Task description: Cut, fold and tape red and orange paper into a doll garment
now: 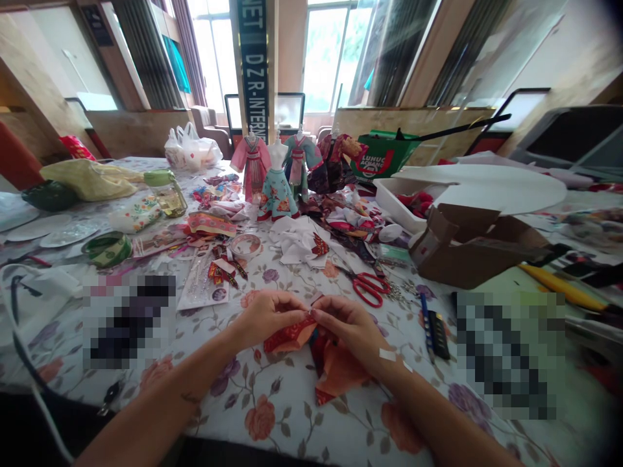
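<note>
Cloth [335,370], red and orange, hangs pinched between the fingertips [302,312] of the left hand [267,318] and right hand [348,327], close together above a floral tablecloth [263,418], forearms [160,405] angling in from the near corners, red scissors [368,288] to the far right.

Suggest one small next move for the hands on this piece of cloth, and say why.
Probably lay the cloth down and smooth it flat on the floral tablecloth. The left hand and right hand both pinch the red patterned fabric up at its edge, while the orange fabric hangs loose below. The red-handled scissors lie just beyond the right hand, if trimming is wanted.
</note>
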Motion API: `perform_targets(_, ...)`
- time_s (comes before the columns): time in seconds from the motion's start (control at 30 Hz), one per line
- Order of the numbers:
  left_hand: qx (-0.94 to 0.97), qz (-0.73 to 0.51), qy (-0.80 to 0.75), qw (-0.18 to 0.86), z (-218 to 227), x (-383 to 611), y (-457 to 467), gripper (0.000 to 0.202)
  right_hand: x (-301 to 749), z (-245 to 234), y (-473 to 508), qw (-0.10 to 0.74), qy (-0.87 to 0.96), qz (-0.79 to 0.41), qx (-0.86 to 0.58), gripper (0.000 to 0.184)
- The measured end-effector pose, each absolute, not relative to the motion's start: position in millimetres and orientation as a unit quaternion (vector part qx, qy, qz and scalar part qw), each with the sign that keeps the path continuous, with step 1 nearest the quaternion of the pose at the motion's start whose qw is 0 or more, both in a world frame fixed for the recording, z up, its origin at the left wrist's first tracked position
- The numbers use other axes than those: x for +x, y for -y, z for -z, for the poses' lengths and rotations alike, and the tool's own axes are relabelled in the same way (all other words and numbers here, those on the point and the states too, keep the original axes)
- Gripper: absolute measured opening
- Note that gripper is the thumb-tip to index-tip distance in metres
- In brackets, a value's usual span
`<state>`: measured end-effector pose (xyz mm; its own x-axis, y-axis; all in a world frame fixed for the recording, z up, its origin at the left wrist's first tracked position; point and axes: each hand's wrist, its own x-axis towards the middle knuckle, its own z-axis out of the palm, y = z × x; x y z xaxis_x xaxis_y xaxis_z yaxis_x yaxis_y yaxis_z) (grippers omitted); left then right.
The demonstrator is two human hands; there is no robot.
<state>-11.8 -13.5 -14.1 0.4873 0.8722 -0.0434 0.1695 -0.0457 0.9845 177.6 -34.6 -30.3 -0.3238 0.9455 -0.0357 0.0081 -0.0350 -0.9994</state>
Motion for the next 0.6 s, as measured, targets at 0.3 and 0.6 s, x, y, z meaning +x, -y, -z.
perform_targets(0.3, 0.699, -0.334, -0.394, 0.494, 11.7, -11.7, 13.7, 0.018, 176.0, 29.1, 37.8, 0.415, 0.617, -0.495, -0.449, 0.023)
perform_targets(0.6, 0.703, -0.334, -0.405, 0.48, 12.3, -10.2, 15.0, 0.018, 175.5, 29.7, 38.5, 0.427, 0.642, -0.451, -0.45, 0.019)
